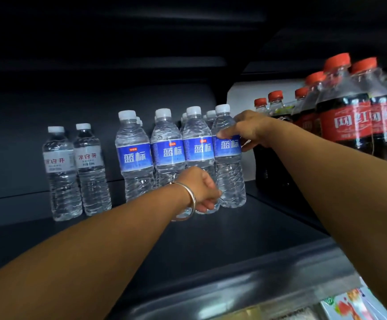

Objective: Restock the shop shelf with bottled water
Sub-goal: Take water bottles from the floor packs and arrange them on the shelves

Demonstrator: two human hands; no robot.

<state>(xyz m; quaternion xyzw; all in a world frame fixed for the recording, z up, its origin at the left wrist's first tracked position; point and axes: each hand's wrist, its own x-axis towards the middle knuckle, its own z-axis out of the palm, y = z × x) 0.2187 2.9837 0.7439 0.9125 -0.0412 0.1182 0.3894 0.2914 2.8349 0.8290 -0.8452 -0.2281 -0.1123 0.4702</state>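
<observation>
Both hands on the upright rightmost blue-label bottle: right hand pinches label, left hand grips base (shelf front edge free).

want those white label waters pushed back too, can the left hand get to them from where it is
Probably yes. The left hand grips a blue-label bottle's base, and the two white-label bottles stand further left at the shelf front with nothing before them.

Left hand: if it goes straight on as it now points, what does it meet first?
The left hand already touches a blue-label water bottle low down; going on, it probably pushes that bottle back into the bottles behind it.
</observation>
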